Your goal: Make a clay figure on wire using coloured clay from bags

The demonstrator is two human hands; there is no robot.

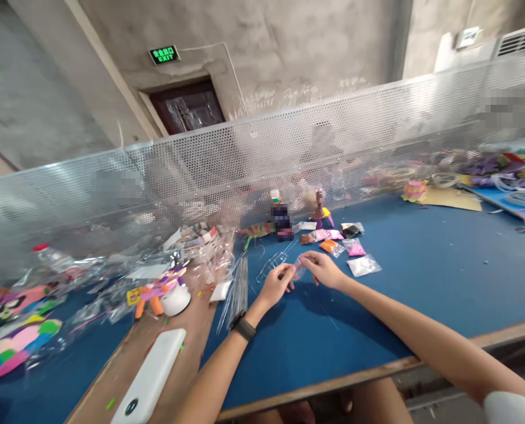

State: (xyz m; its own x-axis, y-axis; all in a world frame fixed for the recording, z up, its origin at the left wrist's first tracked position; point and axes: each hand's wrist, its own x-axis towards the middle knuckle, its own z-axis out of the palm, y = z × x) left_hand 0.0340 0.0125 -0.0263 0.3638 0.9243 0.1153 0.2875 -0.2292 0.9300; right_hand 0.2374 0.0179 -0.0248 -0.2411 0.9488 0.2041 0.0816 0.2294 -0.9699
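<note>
My left hand (278, 281) and my right hand (323, 270) are close together over the blue table, fingertips pinched on a small clear plastic bag (299, 270). What the bag holds is too small to make out. Just beyond my left hand lies a bent wire frame (271, 265), and a bundle of thin straight wires (238, 288) rests to its left. Past my right hand are small packets: an orange packet (330, 246), a pink packet (355, 248), a white packet (363, 265) and a black packet (353, 230).
A small figure with a purple base (322, 215) stands near the perforated metal screen (244, 153). On the left are a white oblong device (156, 374), a colourful clay figure (158, 291) and crumpled plastic wrap. Blue tabletop (443, 265) extends right, towards a blue board (505, 200).
</note>
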